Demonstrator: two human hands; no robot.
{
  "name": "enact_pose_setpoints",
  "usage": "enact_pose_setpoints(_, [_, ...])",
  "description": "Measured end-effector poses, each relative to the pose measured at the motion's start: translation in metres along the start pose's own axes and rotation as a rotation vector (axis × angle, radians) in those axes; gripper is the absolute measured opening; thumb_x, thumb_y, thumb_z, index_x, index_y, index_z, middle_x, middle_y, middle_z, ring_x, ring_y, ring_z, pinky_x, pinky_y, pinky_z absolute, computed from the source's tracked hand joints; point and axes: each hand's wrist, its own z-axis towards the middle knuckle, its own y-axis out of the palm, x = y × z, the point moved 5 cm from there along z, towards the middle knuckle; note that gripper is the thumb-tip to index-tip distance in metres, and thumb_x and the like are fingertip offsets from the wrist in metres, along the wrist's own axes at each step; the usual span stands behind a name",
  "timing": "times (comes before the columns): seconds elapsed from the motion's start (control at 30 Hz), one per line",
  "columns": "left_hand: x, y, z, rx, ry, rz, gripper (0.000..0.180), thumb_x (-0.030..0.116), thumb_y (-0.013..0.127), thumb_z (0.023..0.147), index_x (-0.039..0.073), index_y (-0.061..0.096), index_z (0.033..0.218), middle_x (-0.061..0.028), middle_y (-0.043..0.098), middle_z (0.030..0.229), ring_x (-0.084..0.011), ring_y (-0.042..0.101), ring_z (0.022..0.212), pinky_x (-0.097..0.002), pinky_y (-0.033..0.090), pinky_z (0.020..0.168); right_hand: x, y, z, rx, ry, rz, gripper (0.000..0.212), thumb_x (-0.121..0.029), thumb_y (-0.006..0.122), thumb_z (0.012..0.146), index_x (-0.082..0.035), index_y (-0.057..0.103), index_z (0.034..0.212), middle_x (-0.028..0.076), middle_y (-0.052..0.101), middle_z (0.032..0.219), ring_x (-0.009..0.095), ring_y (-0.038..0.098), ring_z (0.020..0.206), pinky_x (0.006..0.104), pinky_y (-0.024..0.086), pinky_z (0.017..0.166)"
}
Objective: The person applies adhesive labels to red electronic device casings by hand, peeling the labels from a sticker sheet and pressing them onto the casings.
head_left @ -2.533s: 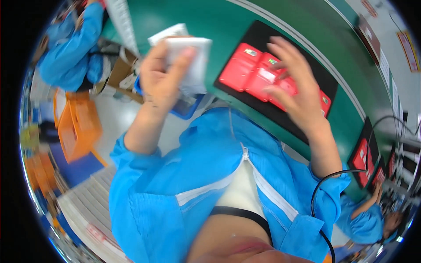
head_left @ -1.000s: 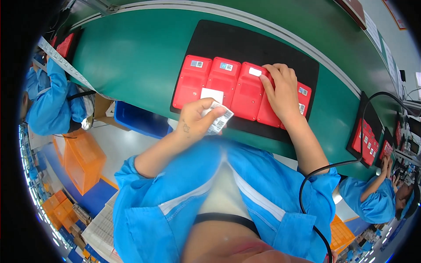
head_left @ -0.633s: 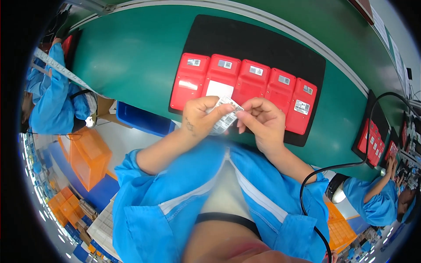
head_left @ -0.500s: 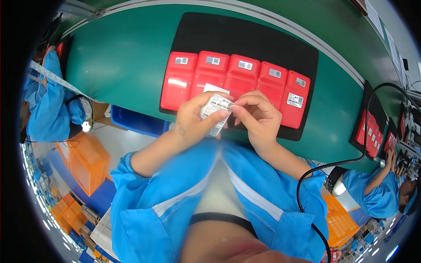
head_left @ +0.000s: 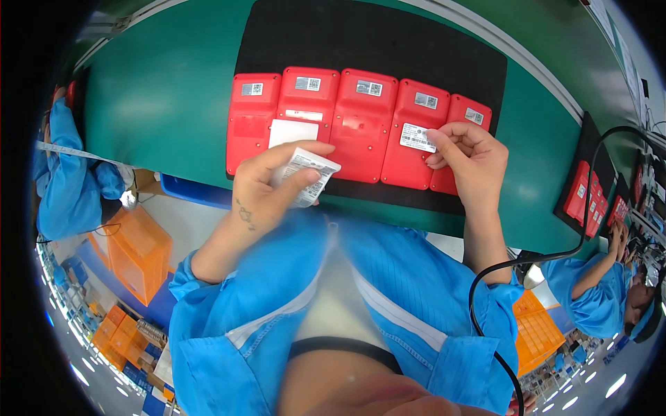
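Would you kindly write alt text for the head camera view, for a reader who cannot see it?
A person in a blue coat presses a white label with the right hand onto the fourth of five red plastic cases lined up on a black mat. The left hand holds a sheet of labels above the green table.

Even, bright overhead light fills the scene, leaving a pale sheen on the green bench [head_left: 173, 104] toward its left edge and only soft shadows under the 5 red cases [head_left: 361, 125]. Fisheye distortion bends the bench's far edge and blackens the corners. The blue smock [head_left: 388, 277] near the lens is blurred; the left hand [head_left: 267, 191] is slightly soft.
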Motion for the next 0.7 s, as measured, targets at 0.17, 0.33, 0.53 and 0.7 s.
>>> enact_pose_setpoints(0.17, [-0.007,0.0,0.003,-0.044,-0.013,-0.047,0.014,0.01,0.056,0.079,0.004,0.057,0.092,-0.0093,0.06,0.085,-0.0141,0.06,0.073,-0.0222,0.047,0.059,0.0,0.0,0.002,0.007,0.022,-0.03,0.012,-0.005,0.063,0.073,0.004,0.059,0.08,0.01,0.059,0.063,0.01,0.057,0.052,0.018,0.046,0.047])
enact_pose_setpoints(0.33, [-0.013,-0.003,0.003,-0.041,-0.117,-0.257,0.013,0.009,0.055,0.08,0.004,0.054,0.092,-0.0084,0.058,0.085,-0.0133,0.059,0.073,-0.021,0.046,0.06,-0.002,0.003,0.001,0.007,0.025,-0.059,0.012,-0.006,0.063,0.074,0.004,0.059,0.08,0.01,0.059,0.063,0.01,0.057,0.052,0.0181,0.045,0.047])
enact_pose_setpoints(0.53, [-0.006,-0.009,0.006,-0.027,0.158,0.021,0.01,0.01,0.057,0.079,0.001,0.059,0.083,-0.0082,0.06,0.079,-0.0121,0.058,0.069,-0.0204,0.045,0.058,-0.013,0.008,0.0,0.019,-0.055,-0.269,0.011,-0.009,0.064,0.073,0.001,0.058,0.076,0.006,0.058,0.061,0.009,0.055,0.051,0.018,0.043,0.047])
enact_pose_setpoints(0.7, [-0.012,-0.013,-0.004,0.048,0.036,0.012,0.015,0.015,0.06,0.078,0.0,0.061,0.078,-0.0093,0.062,0.073,-0.0113,0.058,0.065,-0.0209,0.044,0.054,-0.025,0.022,-0.001,-0.043,-0.189,-0.745,0.016,-0.012,0.067,0.07,-0.004,0.054,0.076,0.005,0.058,0.063,0.013,0.059,0.057,0.0228,0.045,0.05])
